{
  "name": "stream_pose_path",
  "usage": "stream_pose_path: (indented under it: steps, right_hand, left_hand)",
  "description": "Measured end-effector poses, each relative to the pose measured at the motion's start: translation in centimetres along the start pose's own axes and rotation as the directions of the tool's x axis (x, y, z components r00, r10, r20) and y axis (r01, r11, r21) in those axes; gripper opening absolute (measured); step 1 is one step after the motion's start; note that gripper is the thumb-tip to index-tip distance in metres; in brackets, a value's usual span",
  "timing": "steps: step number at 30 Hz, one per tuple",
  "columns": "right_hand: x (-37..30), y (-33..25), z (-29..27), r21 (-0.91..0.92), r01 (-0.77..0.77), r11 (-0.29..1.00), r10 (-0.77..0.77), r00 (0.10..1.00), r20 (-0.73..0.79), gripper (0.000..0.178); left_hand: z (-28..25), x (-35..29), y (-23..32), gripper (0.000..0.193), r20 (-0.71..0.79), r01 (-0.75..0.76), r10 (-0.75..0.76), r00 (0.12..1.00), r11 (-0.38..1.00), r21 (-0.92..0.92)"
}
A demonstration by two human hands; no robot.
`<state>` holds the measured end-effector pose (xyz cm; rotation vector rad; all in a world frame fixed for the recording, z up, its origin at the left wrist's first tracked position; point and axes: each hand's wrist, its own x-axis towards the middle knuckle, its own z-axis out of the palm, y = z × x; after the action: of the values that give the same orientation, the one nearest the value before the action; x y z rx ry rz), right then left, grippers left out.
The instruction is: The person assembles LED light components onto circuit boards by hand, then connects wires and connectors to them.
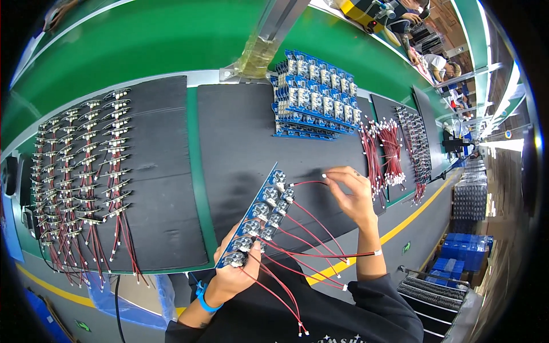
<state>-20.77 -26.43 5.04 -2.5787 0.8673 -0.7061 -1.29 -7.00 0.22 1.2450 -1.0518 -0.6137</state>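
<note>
My left hand (233,278) is closed around the lower end of a long blue circuit board panel (254,220), held tilted above the black mat. Two rows of dark and silver components sit along the panel. Several red-and-black wires (311,253) hang from it, their white plugs dangling loose near my right forearm. With thumb and forefinger, my right hand (351,191) pinches the end of one red wire (309,183), near its white plug. The other end of that wire meets the panel's upper right edge.
Behind the panel stands a stack of blue circuit boards (314,94). Bundles of red wires (392,151) lie to its right. Rows of small wired boards (86,166) cover the left mat. A metal post (269,40) rises at the back. People work at the far right.
</note>
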Motion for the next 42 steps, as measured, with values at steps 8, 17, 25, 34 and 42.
stream_pose_path:
  steps: [8,17,25,34,42]
  right_hand:
    - [1.7,-6.2,-0.8,0.163,0.003,0.987,-0.003,1.0,-0.001,0.023]
    - [2.5,-10.4,0.6,0.063,0.105,0.992,-0.116,0.971,0.211,0.017]
    - [1.8,-11.0,1.1,0.146,-0.001,0.989,-0.034,0.971,0.235,0.013]
    - [1.1,-11.9,2.2,0.212,-0.209,0.955,0.182,0.973,0.139,0.008]
    - [1.9,-12.3,0.9,0.123,-0.147,0.981,0.107,0.952,0.286,0.013]
  left_hand:
    - [-0.4,0.6,0.6,0.045,0.107,0.081,-0.073,0.992,0.994,-0.072]
    - [0.1,0.1,0.1,0.053,0.064,0.003,0.006,0.998,0.99,-0.138]
    - [-0.3,0.1,0.3,0.052,0.147,0.112,-0.085,0.985,0.977,-0.182]
    - [-0.1,0.1,0.2,0.048,0.11,0.065,-0.052,0.993,0.99,-0.125]
    - [0.1,-0.3,-0.5,0.046,0.085,-0.055,0.062,0.994,0.995,-0.087]
